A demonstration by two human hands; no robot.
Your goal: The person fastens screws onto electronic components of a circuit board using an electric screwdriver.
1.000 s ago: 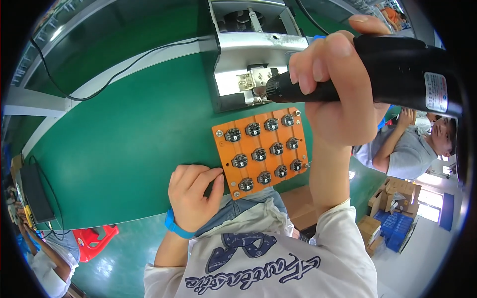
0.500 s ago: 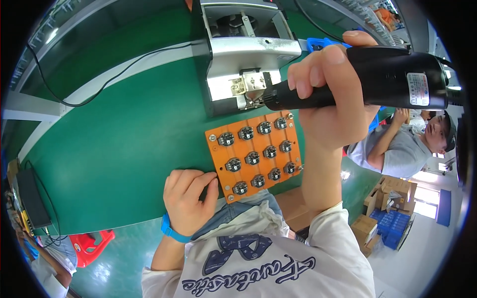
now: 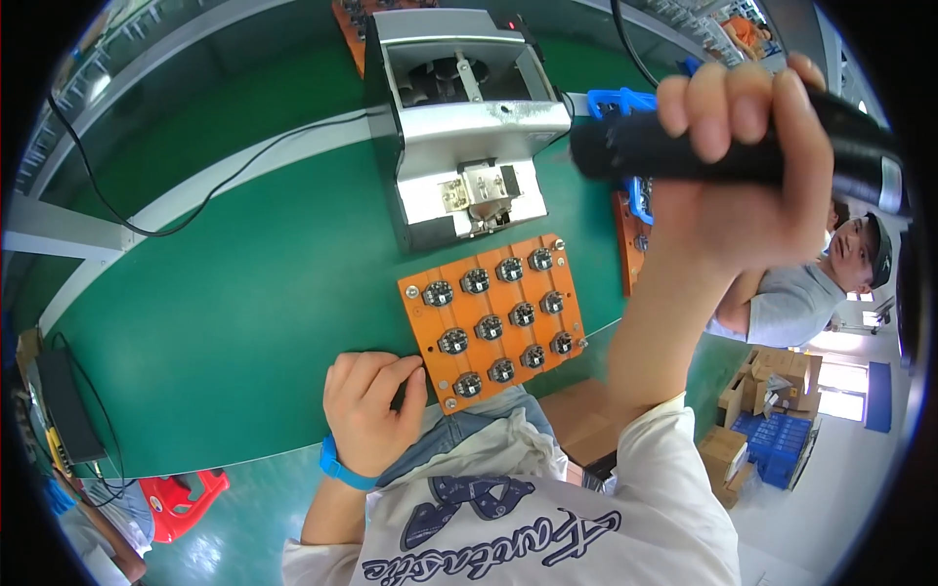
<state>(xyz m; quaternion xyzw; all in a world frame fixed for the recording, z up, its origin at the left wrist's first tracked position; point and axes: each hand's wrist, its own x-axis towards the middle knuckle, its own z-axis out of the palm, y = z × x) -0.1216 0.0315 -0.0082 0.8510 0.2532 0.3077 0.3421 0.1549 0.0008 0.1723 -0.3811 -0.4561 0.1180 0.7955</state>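
My right hand (image 3: pixel 733 166) is raised at the upper right, wrapped round a black electric screwdriver (image 3: pixel 625 148); its tip points left and is blurred by motion. An orange fixture plate (image 3: pixel 467 359) lies on the green table, bearing rows of small round black-and-metal parts (image 3: pixel 490 327). At the plate's left edge rests my left hand (image 3: pixel 374 405), with fingers curled and the thumb and index finger against the edge. Beyond the plate stands a silver screw feeder (image 3: pixel 469 122), apart from the screwdriver tip.
A blue basket (image 3: pixel 620 101) and another orange plate (image 3: pixel 626 244) are to the right, partly behind my right arm. A third orange plate (image 3: pixel 351 34) sits at the far side. A black cable (image 3: pixel 225 161) crosses the table's left. One person (image 3: pixel 791 293) is at the right.
The screwdriver in my right hand has moved away from the screw feeder's front, to the right and up. My left hand stays at the plate's edge. The view has shifted slightly.
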